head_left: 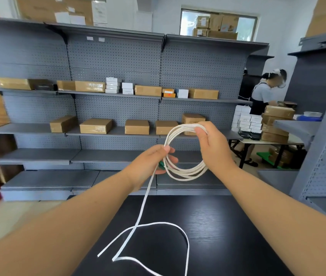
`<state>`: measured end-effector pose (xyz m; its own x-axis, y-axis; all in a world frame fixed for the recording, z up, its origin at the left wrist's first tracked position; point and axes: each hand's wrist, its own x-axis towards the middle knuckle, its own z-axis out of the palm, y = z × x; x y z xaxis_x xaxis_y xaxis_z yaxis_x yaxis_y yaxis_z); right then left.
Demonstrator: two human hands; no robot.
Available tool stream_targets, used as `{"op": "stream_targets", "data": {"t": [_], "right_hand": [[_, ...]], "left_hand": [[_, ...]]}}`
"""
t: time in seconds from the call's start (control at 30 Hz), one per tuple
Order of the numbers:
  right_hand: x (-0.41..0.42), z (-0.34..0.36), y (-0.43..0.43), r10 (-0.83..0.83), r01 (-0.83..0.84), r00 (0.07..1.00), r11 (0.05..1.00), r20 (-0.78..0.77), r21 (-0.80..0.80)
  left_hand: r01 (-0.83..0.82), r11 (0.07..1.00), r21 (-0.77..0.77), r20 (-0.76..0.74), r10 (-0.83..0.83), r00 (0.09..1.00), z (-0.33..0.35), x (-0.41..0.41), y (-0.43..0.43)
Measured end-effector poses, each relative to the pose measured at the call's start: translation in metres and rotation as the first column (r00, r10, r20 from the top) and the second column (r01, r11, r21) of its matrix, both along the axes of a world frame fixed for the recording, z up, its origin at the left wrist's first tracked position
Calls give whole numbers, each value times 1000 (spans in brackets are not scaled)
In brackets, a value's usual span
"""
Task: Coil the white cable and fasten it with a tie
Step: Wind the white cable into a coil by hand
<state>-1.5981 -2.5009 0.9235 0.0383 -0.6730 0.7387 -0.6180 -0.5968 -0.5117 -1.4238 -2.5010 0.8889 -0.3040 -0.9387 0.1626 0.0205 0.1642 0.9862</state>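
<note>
Black wood-grain table (pixel 218 226) right under me, grey pegboard shelves (pixel 118 56) with cardboard boxes (pixel 96 126) across the room. The white cable (pixel 186 173): its loose tail loops on the table and climbs to my left hand (pixel 148 164), which pinches the coil's left side, with something green (pixel 161 165) tucked in too. My right hand (pixel 214 148), a bit further out, has its fingers curled round the coil's top, up off the table.
</note>
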Motion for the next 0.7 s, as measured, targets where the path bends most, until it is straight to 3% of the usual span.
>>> {"op": "stream_targets", "data": {"t": [0.17, 0.3, 0.47, 0.6, 0.7], "right_hand": [[0, -6, -1, -33, 39, 983, 999, 179, -28], [1, -12, -5, -8, 1, 963, 1000, 268, 28], [-1, -17, -6, 64, -110, 960, 982, 274, 156], [6, -17, -7, 90, -165, 949, 958, 301, 236], [14, -11, -6, 118, -179, 964, 952, 240, 249]], "left_hand": [[-125, 991, -49, -203, 113, 973, 2, -21, 7], [-245, 959, -144, -154, 223, 963, 5, -25, 9], [-332, 910, -248, -48, 330, 943, 9, -16, 6], [-335, 879, -340, 48, 372, 927, 13, -3, 3], [-281, 852, -441, 196, 397, 897, 19, 10, 0]]}}
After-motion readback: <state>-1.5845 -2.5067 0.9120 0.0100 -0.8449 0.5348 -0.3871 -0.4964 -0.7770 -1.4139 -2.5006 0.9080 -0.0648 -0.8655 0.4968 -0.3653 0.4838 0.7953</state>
